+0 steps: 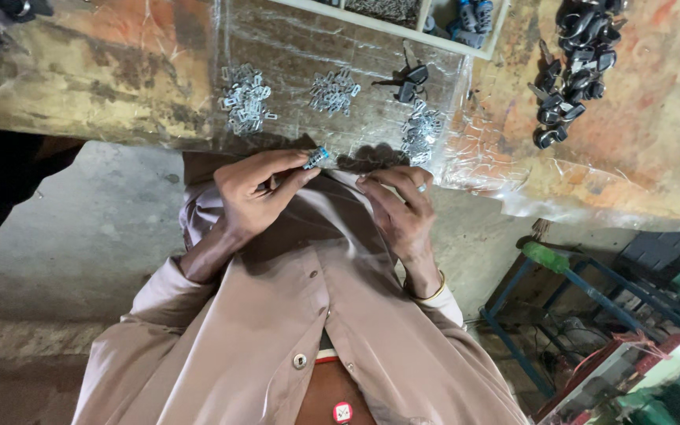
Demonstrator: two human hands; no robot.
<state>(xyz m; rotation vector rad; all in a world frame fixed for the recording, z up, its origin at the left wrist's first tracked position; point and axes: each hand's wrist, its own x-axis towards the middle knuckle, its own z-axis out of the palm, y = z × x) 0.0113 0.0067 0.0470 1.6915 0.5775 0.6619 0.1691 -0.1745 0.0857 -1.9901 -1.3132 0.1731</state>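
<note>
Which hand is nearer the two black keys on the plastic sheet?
Right. The right hand sits almost straight below the black keys, at the bench edge. The left hand, pinching a small blue-and-metal part, is farther off to the side.

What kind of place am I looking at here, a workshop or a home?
Most likely a small key-assembly workshop. A worn, stained bench carries heaps of small metal parts on clear plastic sheet, with a pile of black-headed keys at the far right. The left hand pinches a small blue-and-metal piece.
</note>
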